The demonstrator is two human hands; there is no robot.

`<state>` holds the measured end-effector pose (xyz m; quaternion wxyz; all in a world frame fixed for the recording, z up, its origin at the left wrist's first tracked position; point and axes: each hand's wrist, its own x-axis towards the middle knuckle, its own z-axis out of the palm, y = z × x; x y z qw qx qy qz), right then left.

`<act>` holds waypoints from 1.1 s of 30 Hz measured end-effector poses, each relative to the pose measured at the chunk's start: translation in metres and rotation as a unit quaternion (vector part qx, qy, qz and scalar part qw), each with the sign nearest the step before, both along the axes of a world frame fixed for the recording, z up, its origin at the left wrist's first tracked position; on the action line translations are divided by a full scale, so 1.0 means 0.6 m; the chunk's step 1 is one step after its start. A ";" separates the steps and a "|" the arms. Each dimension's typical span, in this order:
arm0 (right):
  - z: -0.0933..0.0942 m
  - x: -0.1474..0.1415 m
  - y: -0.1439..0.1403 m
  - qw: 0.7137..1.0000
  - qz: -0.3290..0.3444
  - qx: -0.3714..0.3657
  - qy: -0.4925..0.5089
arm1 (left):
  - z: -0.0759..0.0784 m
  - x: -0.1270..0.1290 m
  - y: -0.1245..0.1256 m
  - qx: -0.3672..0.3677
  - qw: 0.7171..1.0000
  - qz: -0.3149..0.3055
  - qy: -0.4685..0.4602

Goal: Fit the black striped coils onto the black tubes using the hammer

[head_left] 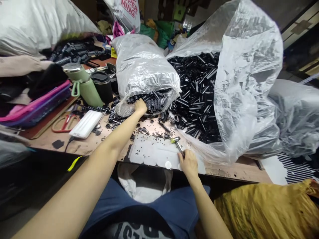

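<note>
At the mouth of the smaller plastic bag, our left hand is among ridged black pieces; its fingertips are hidden, so we cannot tell its opening or hold. Our right hand is closed around a small hammer over the whitish sheet. Beyond, we see smooth black rods.
</note>
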<state>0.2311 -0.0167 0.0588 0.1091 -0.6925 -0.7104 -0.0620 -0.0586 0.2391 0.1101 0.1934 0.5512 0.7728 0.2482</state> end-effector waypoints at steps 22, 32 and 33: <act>0.051 -0.120 0.073 0.946 0.155 -0.061 0.277 | -0.002 -0.075 -0.304 0.113 0.956 -0.205 -0.174; 0.040 -0.211 0.202 0.967 0.166 -0.084 0.172 | 0.016 -0.116 -0.422 -0.010 0.922 -0.351 0.164; 0.037 -0.227 0.222 0.971 0.163 -0.078 0.155 | 0.018 -0.105 -0.418 -0.003 0.919 -0.355 0.172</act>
